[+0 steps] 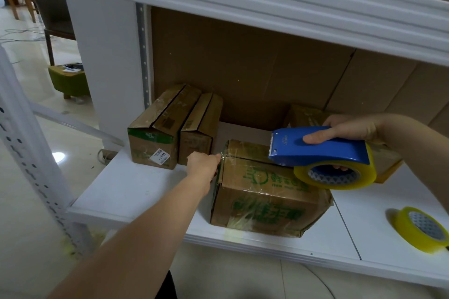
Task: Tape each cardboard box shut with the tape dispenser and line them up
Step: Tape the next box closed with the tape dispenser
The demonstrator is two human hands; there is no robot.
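Head view, read from left to right. At the far left we are seeing two taped cardboard boxes (155,133) (200,128) standing side by side and touching at the back of the white shelf (126,189), apparently already sealed and lined up. Next, our left hand (202,165) is reaching to the left end of the box in the middle (264,192), its fingers curling against the upper edge where clear tape folds over the corner; we judge it is pressing the tape end down and steadying the box, though whether it is pinching the tape we cannot tell. Above the box's right part, our right hand (340,131) is gripping the blue tape dispenser (320,148), thumb lying along its side and fingers passing through the yellow roll's core, the toothed blade pointing toward the box top, presumably after running a strip along the seam. Behind the dispenser, another box (306,114) is showing partly, its state hidden. At the far right, a spare tape roll (420,228) is lying on the shelf, well apart from the work.
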